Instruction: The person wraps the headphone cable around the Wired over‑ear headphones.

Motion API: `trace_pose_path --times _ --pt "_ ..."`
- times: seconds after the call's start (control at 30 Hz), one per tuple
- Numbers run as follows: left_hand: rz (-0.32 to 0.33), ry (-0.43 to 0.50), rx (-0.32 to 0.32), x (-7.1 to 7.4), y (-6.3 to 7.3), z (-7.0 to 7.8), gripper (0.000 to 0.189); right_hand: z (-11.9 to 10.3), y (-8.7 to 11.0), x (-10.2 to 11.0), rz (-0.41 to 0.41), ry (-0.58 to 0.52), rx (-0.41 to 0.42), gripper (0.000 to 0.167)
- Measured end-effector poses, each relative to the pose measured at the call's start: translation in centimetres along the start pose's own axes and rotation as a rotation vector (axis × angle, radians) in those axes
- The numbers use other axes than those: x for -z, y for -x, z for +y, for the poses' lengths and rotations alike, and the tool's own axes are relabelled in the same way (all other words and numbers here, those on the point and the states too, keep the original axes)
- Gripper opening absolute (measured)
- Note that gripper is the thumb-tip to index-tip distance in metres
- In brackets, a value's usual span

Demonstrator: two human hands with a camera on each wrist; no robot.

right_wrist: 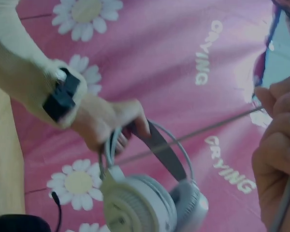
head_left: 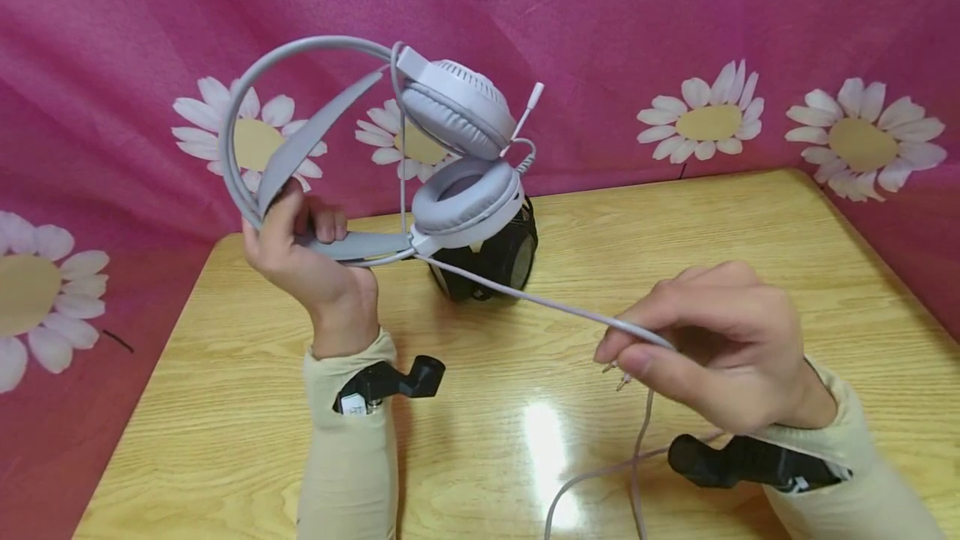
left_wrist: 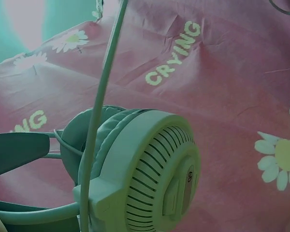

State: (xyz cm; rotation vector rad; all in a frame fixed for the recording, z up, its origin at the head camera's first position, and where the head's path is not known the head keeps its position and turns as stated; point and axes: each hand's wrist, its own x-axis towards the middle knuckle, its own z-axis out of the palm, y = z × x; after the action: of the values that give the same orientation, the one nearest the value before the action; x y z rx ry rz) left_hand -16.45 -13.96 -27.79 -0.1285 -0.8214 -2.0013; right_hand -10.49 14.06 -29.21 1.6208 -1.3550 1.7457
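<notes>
A white over-ear headset (head_left: 468,107) with a thin boom microphone (head_left: 528,111) is held up over the table, its ear cups to the right. My left hand (head_left: 315,265) grips it by the headband, fingers curled round the grey inner strap. Between thumb and fingers, my right hand (head_left: 712,340) pinches the headset's cable (head_left: 540,300), which runs taut from the lower ear cup. Small metal plug tips (head_left: 622,382) poke out below those fingers. In the left wrist view the slotted outer face of one ear cup (left_wrist: 159,179) shows, the cable crossing in front.
Behind the headset, a black object (head_left: 510,252), perhaps a second headset, rests on the wooden table (head_left: 262,440). Loose cable (head_left: 592,477) loops down near the front edge. A pink cloth with daisies (head_left: 585,15) hangs along the back and sides.
</notes>
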Motion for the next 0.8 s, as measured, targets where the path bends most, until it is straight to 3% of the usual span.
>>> trace_pose_path --times 0.2,0.47,0.67,0.8 --pt "0.022 0.017 -0.067 0.1 -0.6 0.7 0.009 -0.1 0.0 1.5 0.047 -0.074 -0.027 0.006" --pt "0.056 -0.053 -0.09 0.0 -0.6 0.9 0.013 -0.5 1.1 2.8 0.286 -0.164 -0.1 0.005" --pt "0.019 -0.13 -0.11 -0.1 -0.1 0.8 0.014 0.2 1.0 3.2 0.322 -0.274 -0.054 0.014" --pt "-0.016 -0.135 -0.108 -0.4 0.3 0.6 0.016 0.3 0.8 3.6 0.356 -0.286 -0.064 0.015"
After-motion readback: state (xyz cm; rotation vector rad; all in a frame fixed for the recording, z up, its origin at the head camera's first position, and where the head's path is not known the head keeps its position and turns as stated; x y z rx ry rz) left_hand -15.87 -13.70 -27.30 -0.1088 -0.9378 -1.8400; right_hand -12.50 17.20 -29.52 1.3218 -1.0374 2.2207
